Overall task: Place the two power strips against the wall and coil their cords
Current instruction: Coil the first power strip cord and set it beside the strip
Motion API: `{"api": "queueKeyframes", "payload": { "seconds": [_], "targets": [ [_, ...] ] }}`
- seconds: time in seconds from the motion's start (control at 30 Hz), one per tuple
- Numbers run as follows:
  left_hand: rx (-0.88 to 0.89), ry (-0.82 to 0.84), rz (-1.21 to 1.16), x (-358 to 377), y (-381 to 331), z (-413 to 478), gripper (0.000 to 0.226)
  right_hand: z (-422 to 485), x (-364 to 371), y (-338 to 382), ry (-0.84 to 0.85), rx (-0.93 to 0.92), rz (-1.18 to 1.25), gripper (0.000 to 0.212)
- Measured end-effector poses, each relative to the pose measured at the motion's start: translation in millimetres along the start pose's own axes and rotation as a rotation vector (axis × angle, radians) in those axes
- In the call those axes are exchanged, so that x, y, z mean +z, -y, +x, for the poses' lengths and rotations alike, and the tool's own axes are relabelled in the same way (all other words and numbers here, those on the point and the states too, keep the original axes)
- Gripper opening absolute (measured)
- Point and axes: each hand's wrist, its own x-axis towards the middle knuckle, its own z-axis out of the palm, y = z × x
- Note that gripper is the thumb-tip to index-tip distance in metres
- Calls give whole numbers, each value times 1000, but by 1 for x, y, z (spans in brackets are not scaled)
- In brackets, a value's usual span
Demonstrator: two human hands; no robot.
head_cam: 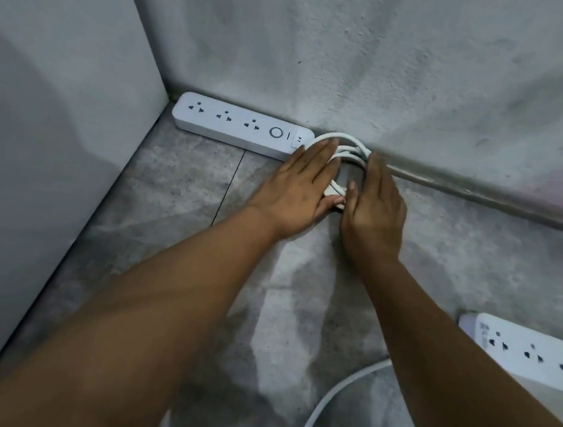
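We stretch both bare forearms forward and down, and they draw close at the wrists. Our left hand (305, 184) lies palm down, fingers straight and together, pressing on the left side of the coiled white cord (346, 138), thumb low beside it. Our right hand (375, 208) stands tilted on edge, fingers straight against the coil's right side, thumb pointing forward.

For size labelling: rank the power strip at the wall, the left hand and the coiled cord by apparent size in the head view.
1-2. power strip at the wall and left hand: about alike, the strip longer, the hand broader.
3. coiled cord, partly covered.
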Motion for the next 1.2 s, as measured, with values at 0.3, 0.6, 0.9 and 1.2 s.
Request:
{"api": "queueKeyframes", "payload": {
  "seconds": [0.3, 0.6, 0.9, 1.2],
  "targets": [
    [-127, 20, -89, 3, -8, -2, 73, 0, 6, -11, 133, -3, -242, 56],
    [-160, 149, 67, -9, -11, 10, 68, 6, 1, -3, 228, 39, -227, 57],
    [-207, 222, 189, -34, -14, 13, 68, 0, -43, -9, 375, 46, -165, 57],
    [-203, 203, 137, -59, -46, -40, 68, -70, -89, -15, 344, 63, -138, 59]
  ]
}}
